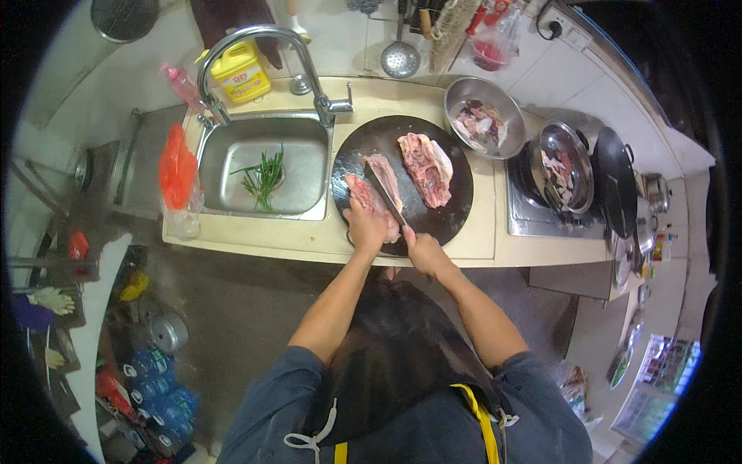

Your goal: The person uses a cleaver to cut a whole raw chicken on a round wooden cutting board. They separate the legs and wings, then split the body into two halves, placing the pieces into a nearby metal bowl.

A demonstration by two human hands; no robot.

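Observation:
A round dark cutting board (406, 124) lies on the counter before me. My left hand (366, 229) presses down on a piece of raw poultry (379, 204) near the board's left side. The handle of a cleaver (385, 193) is in my right hand (428, 253) by the board's front edge. Its blade stands on edge in the meat, between the part under my left hand and a strip of flesh (385, 168) to the right. Farther right on the board rests a larger piece of raw carcass (426, 168), its ribbed inner side up.
Left is a steel sink (232, 168) with green scallions (264, 180) under a tall faucet (255, 32). A steel bowl (455, 95) of raw meat pieces stands behind the board. Another bowl of meat (562, 168) sits on the stove (524, 223), beside a black wok (615, 180).

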